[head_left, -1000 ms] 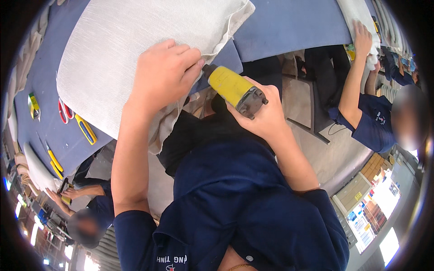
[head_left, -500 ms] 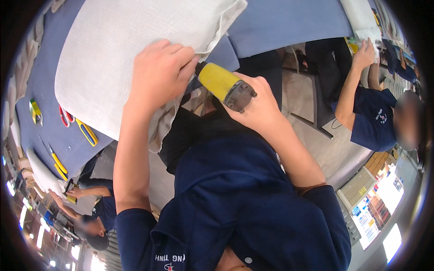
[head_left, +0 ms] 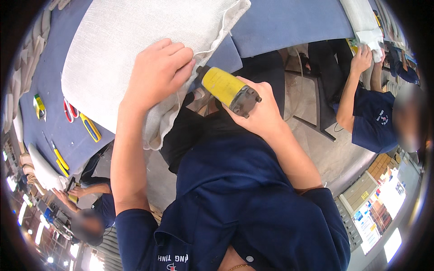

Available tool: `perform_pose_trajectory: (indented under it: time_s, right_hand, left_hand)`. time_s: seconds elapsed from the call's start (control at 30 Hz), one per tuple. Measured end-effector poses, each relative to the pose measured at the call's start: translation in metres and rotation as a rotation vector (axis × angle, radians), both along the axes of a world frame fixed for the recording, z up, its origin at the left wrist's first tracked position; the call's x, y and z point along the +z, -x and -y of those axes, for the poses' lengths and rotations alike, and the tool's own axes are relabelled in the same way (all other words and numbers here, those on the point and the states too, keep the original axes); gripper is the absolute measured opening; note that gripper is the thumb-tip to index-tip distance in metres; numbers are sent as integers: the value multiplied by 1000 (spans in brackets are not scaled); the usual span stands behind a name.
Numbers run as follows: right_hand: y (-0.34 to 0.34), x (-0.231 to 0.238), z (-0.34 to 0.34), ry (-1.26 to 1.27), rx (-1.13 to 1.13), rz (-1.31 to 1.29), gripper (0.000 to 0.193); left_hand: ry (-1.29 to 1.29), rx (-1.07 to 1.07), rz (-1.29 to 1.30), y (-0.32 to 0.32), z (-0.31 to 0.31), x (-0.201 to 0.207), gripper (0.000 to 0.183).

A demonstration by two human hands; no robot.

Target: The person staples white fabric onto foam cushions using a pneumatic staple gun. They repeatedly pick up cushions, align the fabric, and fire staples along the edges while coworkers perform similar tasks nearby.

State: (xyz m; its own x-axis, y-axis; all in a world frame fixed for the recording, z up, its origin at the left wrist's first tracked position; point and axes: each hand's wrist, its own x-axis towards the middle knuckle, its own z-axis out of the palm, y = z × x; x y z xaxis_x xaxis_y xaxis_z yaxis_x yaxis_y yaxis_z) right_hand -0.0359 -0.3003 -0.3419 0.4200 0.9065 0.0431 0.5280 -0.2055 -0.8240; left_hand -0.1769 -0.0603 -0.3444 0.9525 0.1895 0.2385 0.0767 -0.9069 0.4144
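A light grey fabric-covered panel (head_left: pixel 106 67), like an upholstered cushion or seat part, lies at the near edge of a blue-topped table. My left hand (head_left: pixel 160 74) rests over its near right edge, fingers curled and closed on the fabric; the fingertips are partly hidden. In my right hand (head_left: pixel 262 106) is a yellow staple gun (head_left: pixel 224 86) with a dark end cap. Its dark nose points up and left at the panel's edge, close to my left fingers. Loose fabric (head_left: pixel 165 119) hangs below my left wrist.
On the blue table (head_left: pixel 289 22) at the left lie red-handled scissors (head_left: pixel 70 110), a yellow-and-blue hand tool (head_left: pixel 90 128), a yellow-handled tool (head_left: pixel 60 160) and a green-yellow item (head_left: pixel 40 107). Co-workers work at right (head_left: pixel 373 115) and lower left (head_left: pixel 101 203). A dark metal frame (head_left: pixel 318 108) stands below the table.
The view has shifted slightly, with the panel and table tools appearing a little farther right. The staple gun sits slightly lower and farther right in view. Both hands keep their grips.
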Motion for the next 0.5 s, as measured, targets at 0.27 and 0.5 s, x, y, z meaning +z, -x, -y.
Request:
perform_pose_trajectory:
  time_s: [0.27, 0.5]
  right_hand:
    - [3, 4, -5, 186, 31, 60, 46]
    - [9, -10, 4, 17, -57, 63, 46]
  left_hand:
    - [-14, 7, 19, -5, 3, -5, 21]
    - [16, -3, -70, 2, 5, 19, 23]
